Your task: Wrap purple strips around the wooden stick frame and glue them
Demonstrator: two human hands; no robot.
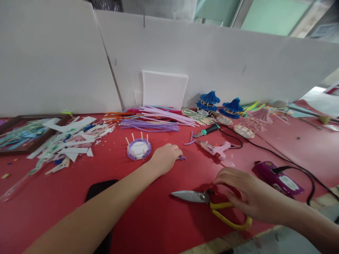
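Observation:
My left hand [165, 158] is closed on a short purple piece [182, 158] just above the red table [148, 215]. My right hand [238, 190] is at the scissors [189, 196], its curved fingers over the yellow and red handles; whether it grips them is unclear. The blades point left and look closed. Left of my left hand stands a round white base [138, 149] with a purple rim and upright wooden pegs. Two short purple pieces [190, 142] lie near the tip of a pink glue gun [215, 150].
Behind are bundles of purple stems [150, 125], a green-and-black cutter [208, 130] and blue roofed models [208, 102]. White scraps [76, 137] and a brown frame [19, 152] lie left. A purple power strip [278, 178] with black cables is at right; a dark phone [99, 188] is partly under my left arm.

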